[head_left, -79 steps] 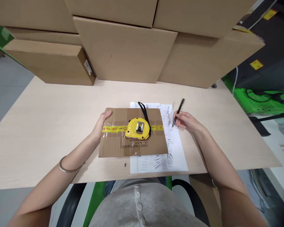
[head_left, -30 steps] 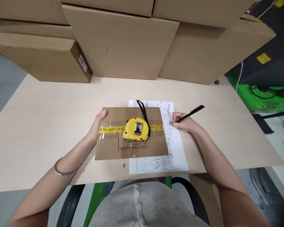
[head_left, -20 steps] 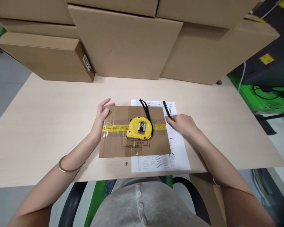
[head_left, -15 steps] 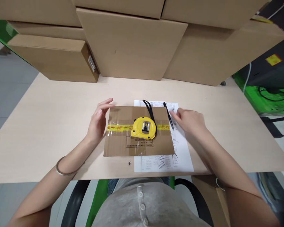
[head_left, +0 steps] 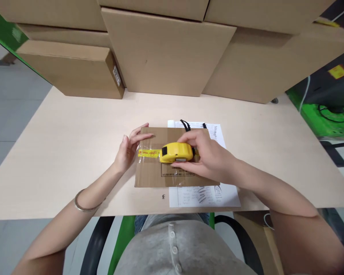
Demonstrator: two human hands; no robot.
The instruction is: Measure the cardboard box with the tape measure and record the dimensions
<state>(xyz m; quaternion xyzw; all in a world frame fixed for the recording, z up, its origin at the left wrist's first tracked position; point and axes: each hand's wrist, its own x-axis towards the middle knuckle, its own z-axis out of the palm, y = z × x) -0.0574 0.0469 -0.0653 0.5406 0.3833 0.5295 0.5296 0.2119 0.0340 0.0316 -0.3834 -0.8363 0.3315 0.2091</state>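
Observation:
A flat brown cardboard package (head_left: 151, 175) with a yellow tape strip lies in the middle of the light wooden table (head_left: 60, 152). My right hand (head_left: 206, 158) is closed on the yellow tape measure (head_left: 175, 152), holding it on edge over the package. My left hand (head_left: 129, 149) rests at the package's left edge, fingers spread and touching the cardboard. A printed paper sheet (head_left: 206, 194) sticks out from under the package on the right. The black pen (head_left: 204, 125) lies on the sheet behind my right hand, mostly hidden.
Large cardboard boxes (head_left: 166, 53) are stacked along the table's far edge, with a smaller box (head_left: 71, 72) at the back left. A green surface with black cables (head_left: 326, 118) lies off the table to the right. A black chair arm (head_left: 94, 244) shows below.
My right hand put the pen down on the sheet and moved left to grasp the tape measure, turning it on edge. My left hand's fingers spread at the package's left edge.

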